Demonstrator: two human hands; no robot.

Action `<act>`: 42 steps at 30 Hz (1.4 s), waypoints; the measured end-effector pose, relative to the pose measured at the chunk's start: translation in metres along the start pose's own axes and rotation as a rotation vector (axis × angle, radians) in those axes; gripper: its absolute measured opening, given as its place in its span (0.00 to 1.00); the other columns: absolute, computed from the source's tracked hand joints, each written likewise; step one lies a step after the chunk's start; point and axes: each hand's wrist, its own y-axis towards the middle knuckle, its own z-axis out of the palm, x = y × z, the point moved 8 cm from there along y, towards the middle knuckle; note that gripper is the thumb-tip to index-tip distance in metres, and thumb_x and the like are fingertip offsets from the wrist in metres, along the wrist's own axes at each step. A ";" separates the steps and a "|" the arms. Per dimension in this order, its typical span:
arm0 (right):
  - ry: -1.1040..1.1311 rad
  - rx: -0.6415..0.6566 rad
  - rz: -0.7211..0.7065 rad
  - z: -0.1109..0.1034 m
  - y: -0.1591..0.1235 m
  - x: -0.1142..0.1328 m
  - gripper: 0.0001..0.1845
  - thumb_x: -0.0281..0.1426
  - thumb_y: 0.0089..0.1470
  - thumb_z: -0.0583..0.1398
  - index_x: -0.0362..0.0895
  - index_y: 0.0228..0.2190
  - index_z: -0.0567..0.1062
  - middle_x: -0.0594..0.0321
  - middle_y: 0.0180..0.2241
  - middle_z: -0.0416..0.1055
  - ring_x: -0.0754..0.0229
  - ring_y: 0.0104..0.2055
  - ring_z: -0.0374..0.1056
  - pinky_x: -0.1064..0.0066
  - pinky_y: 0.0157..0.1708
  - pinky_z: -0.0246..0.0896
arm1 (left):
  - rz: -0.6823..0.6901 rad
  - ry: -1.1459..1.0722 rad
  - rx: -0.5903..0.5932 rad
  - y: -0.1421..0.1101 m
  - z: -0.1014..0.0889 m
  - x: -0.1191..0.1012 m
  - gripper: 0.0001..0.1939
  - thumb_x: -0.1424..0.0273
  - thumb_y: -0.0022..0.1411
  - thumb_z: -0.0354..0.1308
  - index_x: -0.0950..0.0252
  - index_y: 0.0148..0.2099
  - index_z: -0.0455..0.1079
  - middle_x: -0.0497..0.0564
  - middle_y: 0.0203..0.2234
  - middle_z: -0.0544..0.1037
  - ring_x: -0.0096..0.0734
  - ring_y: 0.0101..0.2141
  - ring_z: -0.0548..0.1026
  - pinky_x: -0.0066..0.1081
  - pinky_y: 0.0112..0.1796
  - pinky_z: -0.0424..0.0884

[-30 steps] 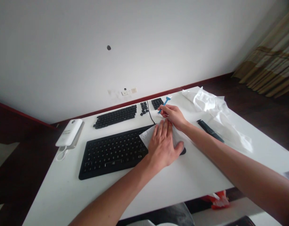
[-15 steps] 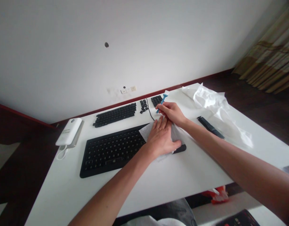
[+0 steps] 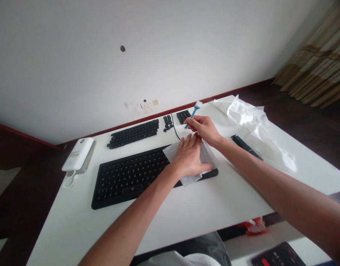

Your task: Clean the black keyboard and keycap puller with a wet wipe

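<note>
The left hand (image 3: 188,161), fingers spread with nothing gripped, presses a white cloth (image 3: 190,180) flat over the right end of the black keyboard (image 3: 131,175) on the tabletop (image 3: 175,221), seemingly to stop it sliding. Just beyond, the half-closed right hand (image 3: 205,129) pinches a blue brush (image 3: 197,107) lightly, bristles clear. Farther back, loose keycaps (image 3: 134,133) lie grouped, probably to preserve their order.
</note>
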 end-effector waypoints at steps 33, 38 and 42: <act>-0.002 -0.002 -0.055 -0.007 0.005 -0.001 0.20 0.48 0.55 0.66 0.41 0.31 0.81 0.63 0.24 0.70 0.64 0.26 0.59 0.69 0.27 0.53 | 0.041 0.211 -0.197 -0.045 0.001 0.018 0.44 0.48 0.71 0.51 0.69 0.77 0.45 0.62 0.77 0.46 0.51 0.76 0.42 0.55 0.72 0.44; -0.048 0.011 -0.066 -0.004 0.004 -0.002 0.18 0.45 0.57 0.65 0.41 0.31 0.81 0.63 0.24 0.71 0.64 0.27 0.60 0.69 0.27 0.53 | 0.035 0.335 -0.220 -0.078 -0.003 0.038 0.44 0.49 0.73 0.51 0.67 0.78 0.43 0.60 0.77 0.47 0.49 0.75 0.46 0.53 0.72 0.49; -0.109 0.041 -0.098 -0.003 0.003 0.004 0.19 0.45 0.59 0.64 0.41 0.32 0.82 0.61 0.27 0.75 0.63 0.28 0.65 0.69 0.30 0.59 | 0.030 0.398 -0.255 -0.095 -0.007 0.047 0.42 0.49 0.74 0.49 0.68 0.78 0.44 0.59 0.76 0.48 0.49 0.75 0.47 0.52 0.72 0.51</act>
